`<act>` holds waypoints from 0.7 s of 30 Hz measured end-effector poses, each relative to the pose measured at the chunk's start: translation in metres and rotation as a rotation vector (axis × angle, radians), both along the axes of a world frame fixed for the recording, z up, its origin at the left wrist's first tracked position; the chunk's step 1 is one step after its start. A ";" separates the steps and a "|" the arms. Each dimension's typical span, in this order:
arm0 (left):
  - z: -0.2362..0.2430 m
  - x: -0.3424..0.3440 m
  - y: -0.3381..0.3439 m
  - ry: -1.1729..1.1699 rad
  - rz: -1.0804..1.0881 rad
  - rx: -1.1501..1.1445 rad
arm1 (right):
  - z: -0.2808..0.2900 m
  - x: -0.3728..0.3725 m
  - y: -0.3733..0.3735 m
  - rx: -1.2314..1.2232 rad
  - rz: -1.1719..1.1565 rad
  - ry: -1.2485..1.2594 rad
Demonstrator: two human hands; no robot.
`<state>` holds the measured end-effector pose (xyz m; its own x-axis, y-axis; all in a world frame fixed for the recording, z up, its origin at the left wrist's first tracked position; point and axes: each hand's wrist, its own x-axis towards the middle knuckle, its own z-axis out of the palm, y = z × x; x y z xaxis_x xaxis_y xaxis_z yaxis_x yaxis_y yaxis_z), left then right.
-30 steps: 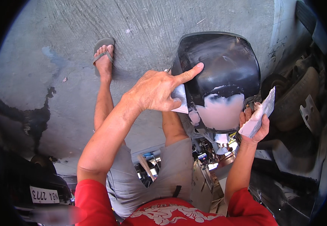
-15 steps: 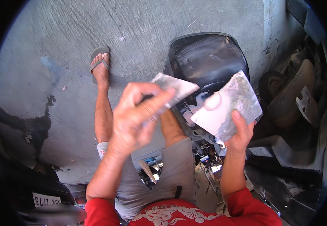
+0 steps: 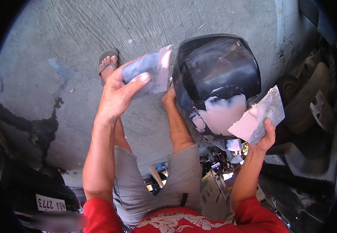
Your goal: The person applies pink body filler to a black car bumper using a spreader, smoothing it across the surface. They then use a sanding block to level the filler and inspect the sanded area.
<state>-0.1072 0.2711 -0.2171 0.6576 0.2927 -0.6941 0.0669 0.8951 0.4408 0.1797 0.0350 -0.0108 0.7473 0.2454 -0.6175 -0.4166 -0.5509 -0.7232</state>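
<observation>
Up and leftward of its place half a second ago, the left hand (image 3: pixel 118 91) is closed on a thin flat spreader (image 3: pixel 147 73), thumb across the near face, fingers mostly hidden behind; pink paste coats the spreader's right edge. Just right of that is a curved black shell (image 3: pixel 215 70), a pink patch (image 3: pixel 223 116) covering part of its lower end. Shifted rightward, a flat plate (image 3: pixel 272 108) bears more pink paste; the right hand (image 3: pixel 265 139) pinches its lower edge, thumb on top.
</observation>
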 end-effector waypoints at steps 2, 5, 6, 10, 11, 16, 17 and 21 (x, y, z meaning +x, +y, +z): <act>-0.013 0.021 -0.004 -0.054 -0.151 0.177 | -0.005 0.001 -0.008 -0.022 -0.016 0.003; -0.030 0.052 -0.006 -0.138 -0.285 0.477 | -0.006 -0.002 -0.009 0.015 -0.042 0.066; -0.033 0.060 -0.008 -0.172 -0.293 0.575 | -0.005 -0.002 -0.007 -0.027 -0.030 0.073; -0.032 0.088 -0.021 -0.053 -0.389 0.694 | -0.004 -0.003 -0.003 -0.060 -0.019 0.086; -0.025 0.091 -0.025 -0.023 -0.343 0.724 | -0.005 -0.002 -0.003 -0.054 -0.015 0.108; 0.057 0.093 -0.058 0.232 -0.389 0.815 | -0.006 -0.002 -0.003 -0.047 -0.015 0.140; 0.069 0.087 -0.058 0.209 -0.401 0.833 | -0.006 -0.003 -0.003 -0.042 -0.023 0.137; 0.062 0.072 -0.043 0.122 -0.358 0.741 | -0.005 -0.003 0.000 -0.062 -0.043 0.125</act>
